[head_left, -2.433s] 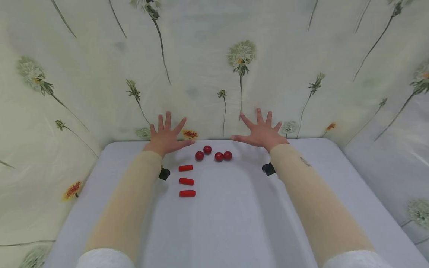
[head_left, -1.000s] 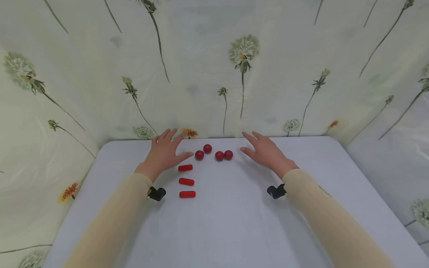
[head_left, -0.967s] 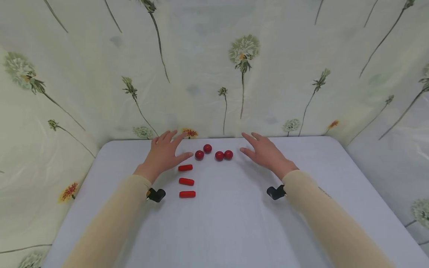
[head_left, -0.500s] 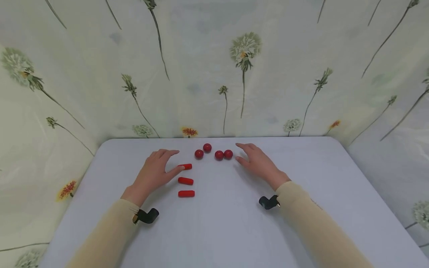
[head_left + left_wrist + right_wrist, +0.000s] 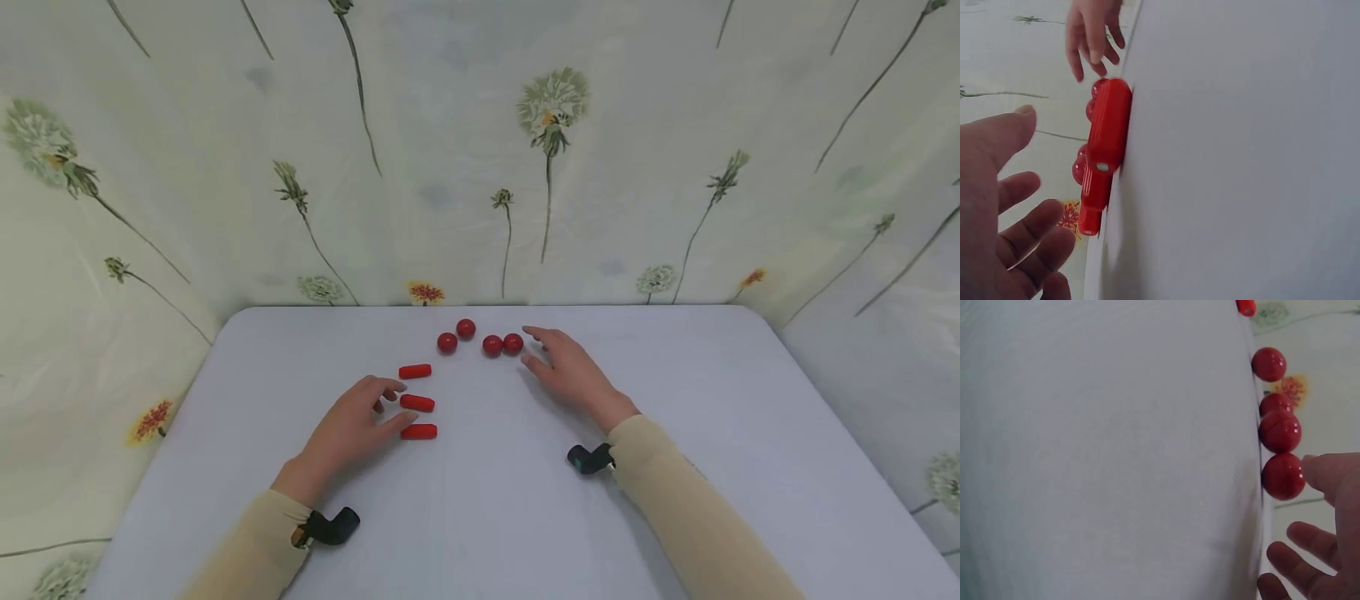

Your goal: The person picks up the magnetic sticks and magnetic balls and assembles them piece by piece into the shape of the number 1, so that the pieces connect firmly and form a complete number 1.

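Three short red ribbed sticks lie in a column on the table: a far stick, a middle stick and a near stick. My left hand hovers at their left, thumb tip over the near stick's left end and index finger by the middle one. In the left wrist view a gap shows between its loosely bent fingers and the nearest stick. Several shiny red balls sit behind the sticks. Beside the rightmost ball my right hand holds nothing, its thumb and fingers spread apart.
The white table reaches back to a wall covering printed with dandelions. A small black camera is strapped at the left wrist, another black camera at the right.
Both hands have come down from near the back wall. The left hand has moved toward me to the nearer sticks; the right has moved left to the balls. Sticks and balls have stayed put.
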Available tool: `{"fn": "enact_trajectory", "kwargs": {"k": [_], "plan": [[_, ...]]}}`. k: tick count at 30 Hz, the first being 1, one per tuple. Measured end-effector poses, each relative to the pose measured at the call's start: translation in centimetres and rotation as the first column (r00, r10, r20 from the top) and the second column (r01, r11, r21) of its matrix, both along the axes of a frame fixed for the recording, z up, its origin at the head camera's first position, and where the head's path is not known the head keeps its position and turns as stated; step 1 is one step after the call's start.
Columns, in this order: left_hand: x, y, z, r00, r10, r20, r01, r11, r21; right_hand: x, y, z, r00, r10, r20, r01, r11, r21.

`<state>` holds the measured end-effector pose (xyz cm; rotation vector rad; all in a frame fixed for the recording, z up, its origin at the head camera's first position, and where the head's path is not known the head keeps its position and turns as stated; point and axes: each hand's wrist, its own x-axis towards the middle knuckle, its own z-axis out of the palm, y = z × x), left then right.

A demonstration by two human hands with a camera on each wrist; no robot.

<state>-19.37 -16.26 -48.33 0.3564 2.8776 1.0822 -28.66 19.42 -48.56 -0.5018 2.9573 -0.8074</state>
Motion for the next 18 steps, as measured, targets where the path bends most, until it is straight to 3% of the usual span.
{"fn": "enact_trajectory", "kwargs": {"k": [9, 18], "plan": [[1.0, -0.1, -2.6, 0.996, -0.057, -0.07, 0.06, 0.997, 0.046, -0.3, -1.1, -0.8, 1.0, 0.025, -0.003, -0.025, 1.0, -0.008], [0.9, 0.1, -3.4, 0.989, -0.074, -0.131, 0.083, 0.995, 0.058, -1.4, -1.3, -0.8, 0.999, 0.022, -0.031, -0.021, 0.999, 0.037]]}}
